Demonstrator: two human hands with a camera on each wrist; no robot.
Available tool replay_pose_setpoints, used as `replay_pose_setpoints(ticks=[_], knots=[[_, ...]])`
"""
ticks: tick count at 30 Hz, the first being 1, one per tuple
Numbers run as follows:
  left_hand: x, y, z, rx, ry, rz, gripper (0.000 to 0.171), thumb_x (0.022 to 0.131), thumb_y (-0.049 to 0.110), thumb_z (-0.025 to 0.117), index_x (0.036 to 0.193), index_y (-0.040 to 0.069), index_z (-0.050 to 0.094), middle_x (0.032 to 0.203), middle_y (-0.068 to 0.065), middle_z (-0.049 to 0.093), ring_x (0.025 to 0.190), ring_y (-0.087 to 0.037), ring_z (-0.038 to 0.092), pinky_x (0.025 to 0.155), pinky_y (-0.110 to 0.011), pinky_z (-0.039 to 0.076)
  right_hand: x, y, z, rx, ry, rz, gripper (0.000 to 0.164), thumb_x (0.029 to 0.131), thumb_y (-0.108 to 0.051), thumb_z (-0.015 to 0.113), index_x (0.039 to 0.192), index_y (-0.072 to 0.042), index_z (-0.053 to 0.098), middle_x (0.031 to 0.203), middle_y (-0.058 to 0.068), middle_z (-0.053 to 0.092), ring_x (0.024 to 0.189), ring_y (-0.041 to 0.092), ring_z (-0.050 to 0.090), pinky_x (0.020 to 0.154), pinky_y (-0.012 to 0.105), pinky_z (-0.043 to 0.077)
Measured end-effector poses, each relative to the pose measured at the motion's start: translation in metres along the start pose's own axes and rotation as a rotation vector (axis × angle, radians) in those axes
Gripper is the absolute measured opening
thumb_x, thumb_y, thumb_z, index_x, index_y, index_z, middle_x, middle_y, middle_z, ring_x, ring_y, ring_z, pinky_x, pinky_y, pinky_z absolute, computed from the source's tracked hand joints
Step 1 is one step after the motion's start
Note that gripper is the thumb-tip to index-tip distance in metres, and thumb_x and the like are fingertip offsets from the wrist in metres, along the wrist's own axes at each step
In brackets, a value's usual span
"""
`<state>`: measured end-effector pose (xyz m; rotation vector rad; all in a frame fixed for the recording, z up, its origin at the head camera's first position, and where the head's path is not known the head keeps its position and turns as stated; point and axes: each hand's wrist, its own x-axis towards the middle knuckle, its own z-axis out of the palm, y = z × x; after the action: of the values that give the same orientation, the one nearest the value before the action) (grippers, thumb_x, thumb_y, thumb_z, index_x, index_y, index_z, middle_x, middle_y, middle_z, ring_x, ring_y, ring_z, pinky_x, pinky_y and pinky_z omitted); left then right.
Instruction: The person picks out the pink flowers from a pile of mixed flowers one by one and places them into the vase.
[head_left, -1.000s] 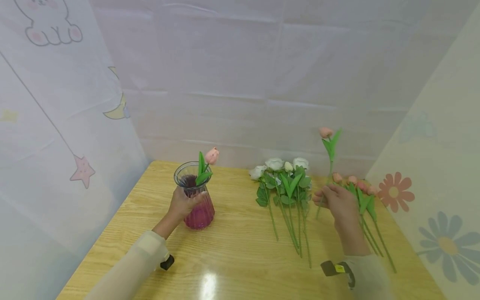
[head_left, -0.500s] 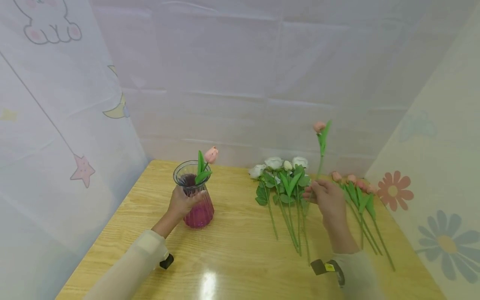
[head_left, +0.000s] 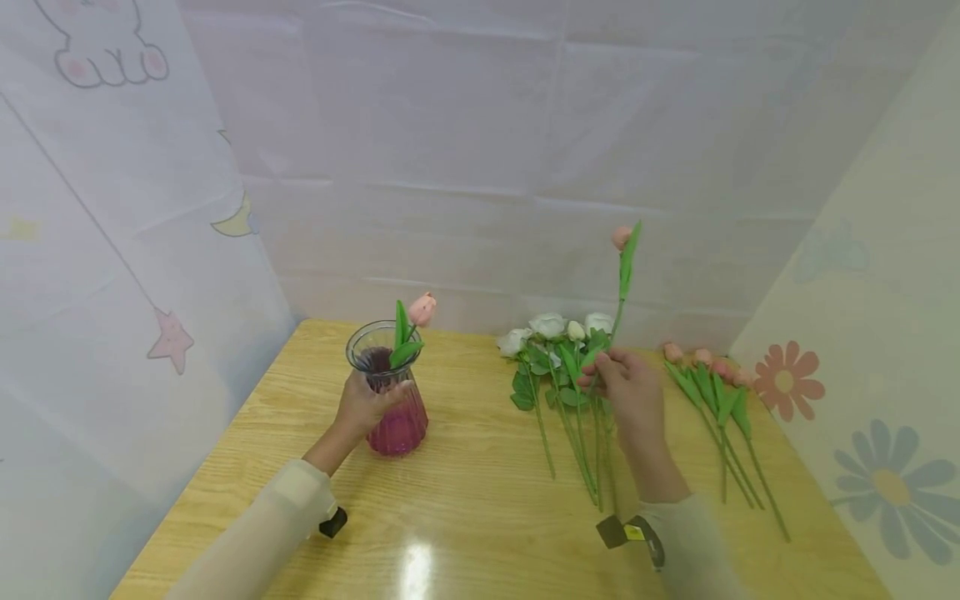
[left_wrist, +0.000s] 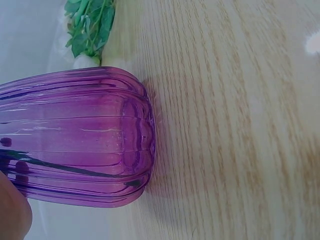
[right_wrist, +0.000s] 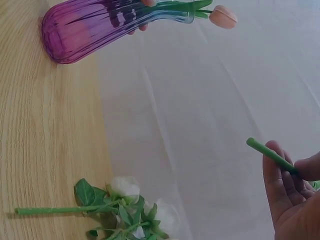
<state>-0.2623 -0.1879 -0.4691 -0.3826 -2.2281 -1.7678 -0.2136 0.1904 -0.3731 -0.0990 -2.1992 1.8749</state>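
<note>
My left hand [head_left: 365, 408] grips the neck of a ribbed glass vase [head_left: 401, 425], purple-pink below and clear blue-grey at the rim. The vase stands upright on the table, and one pink tulip [head_left: 423, 310] leans out of it to the right; its stem shows through the glass in the left wrist view. My right hand [head_left: 626, 392] pinches the green stem [right_wrist: 272, 155] of a second pink tulip [head_left: 622, 238], its bloom held high against the backdrop. In the right wrist view the cut stem end pokes out past the fingers.
White roses [head_left: 549, 325] with long green stems lie mid-table, partly behind my right hand. Several pink tulips [head_left: 703, 357] lie farther right. A pale cloth backdrop [head_left: 480, 208] stands behind the wooden table [head_left: 480, 533], with printed cloths at both sides.
My right hand has moved left and slightly up with the tulip, from beside the lying tulips to over the rose stems. My left hand and the vase have stayed put.
</note>
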Motion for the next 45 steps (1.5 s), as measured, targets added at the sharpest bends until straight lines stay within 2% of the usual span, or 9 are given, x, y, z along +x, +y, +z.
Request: replay_pose_setpoints(ticks=[5,12,15,23,32,35,38,42,45], knots=[[0.0,0.0,0.0,-0.009,-0.002,-0.004,0.06,0.082,0.01,0.078,0.133,-0.003,0.049,0.119,-0.02,0.064,0.102,-0.015,0.061,0.088,-0.021,0.053,-0.002,-0.006,0.014,0.026,-0.006,-0.007,0.033,0.105,-0.021,0.056,0.122,0.007,0.056,0.088,0.001,0.073,0.076,0.01,0.072,0.076,0.028,0.06],[-0.001,-0.001,0.0,-0.017,0.0,-0.003,0.06,0.082,0.008,0.078,0.134,-0.003,0.049,0.119,-0.02,0.064,0.102,-0.012,0.061,0.088,-0.02,0.052,-0.005,-0.013,0.035,0.074,-0.033,-0.042,0.029,0.105,-0.016,0.056,0.122,0.006,0.055,0.099,0.022,0.071,0.075,0.012,0.073,0.076,0.029,0.061],[0.0,-0.001,0.0,-0.029,-0.004,0.001,0.06,0.082,0.007,0.078,0.133,-0.004,0.049,0.117,-0.02,0.064,0.1,-0.013,0.062,0.086,-0.02,0.053,-0.007,-0.015,0.044,0.102,-0.039,-0.053,0.026,0.105,-0.015,0.056,0.12,0.007,0.055,0.099,0.024,0.07,0.074,0.013,0.073,0.077,0.031,0.061],[-0.001,-0.001,0.0,-0.027,-0.005,0.005,0.06,0.082,0.01,0.078,0.133,-0.002,0.049,0.117,-0.02,0.064,0.101,-0.013,0.062,0.087,-0.02,0.053,-0.011,-0.021,0.064,0.132,-0.069,-0.063,0.02,0.104,-0.014,0.057,0.114,0.004,0.056,0.095,0.019,0.07,0.076,0.019,0.073,0.077,0.03,0.061],[-0.001,0.001,0.0,-0.022,-0.001,-0.02,0.063,0.082,0.005,0.077,0.137,-0.004,0.047,0.115,-0.019,0.063,0.095,-0.01,0.059,0.082,-0.018,0.052,-0.016,-0.029,0.088,0.258,-0.099,-0.076,0.012,0.103,-0.008,0.058,0.11,0.002,0.058,0.097,0.029,0.067,0.073,0.018,0.072,0.078,0.038,0.061],[-0.001,0.006,0.0,-0.005,-0.005,-0.036,0.064,0.082,0.003,0.075,0.138,-0.006,0.045,0.117,-0.022,0.062,0.095,-0.009,0.058,0.082,-0.017,0.051,-0.017,-0.031,0.096,0.278,-0.11,-0.108,0.013,0.102,-0.007,0.058,0.11,0.003,0.058,0.092,0.023,0.069,0.072,0.018,0.072,0.077,0.039,0.062],[-0.003,0.02,0.0,0.018,-0.007,-0.041,0.061,0.082,0.003,0.075,0.134,-0.009,0.047,0.118,-0.025,0.062,0.096,-0.008,0.058,0.083,-0.018,0.05,-0.019,-0.033,0.102,0.3,-0.123,-0.134,0.014,0.103,-0.008,0.058,0.111,0.003,0.058,0.09,0.018,0.069,0.073,0.018,0.072,0.077,0.039,0.062],[-0.007,0.038,0.0,0.032,-0.008,-0.036,0.057,0.083,0.005,0.076,0.13,-0.01,0.049,0.117,-0.026,0.063,0.097,-0.007,0.057,0.084,-0.019,0.05,-0.02,-0.035,0.11,0.323,-0.139,-0.165,0.015,0.103,-0.01,0.058,0.112,0.003,0.058,0.091,0.018,0.069,0.074,0.018,0.072,0.079,0.04,0.061],[-0.008,0.04,0.0,0.029,-0.006,-0.029,0.057,0.083,0.006,0.076,0.131,-0.01,0.049,0.117,-0.025,0.063,0.097,-0.007,0.057,0.084,-0.02,0.051,-0.021,-0.038,0.116,0.329,-0.146,-0.187,0.019,0.103,-0.01,0.058,0.112,0.006,0.057,0.092,0.02,0.069,0.075,0.018,0.072,0.079,0.041,0.061]])
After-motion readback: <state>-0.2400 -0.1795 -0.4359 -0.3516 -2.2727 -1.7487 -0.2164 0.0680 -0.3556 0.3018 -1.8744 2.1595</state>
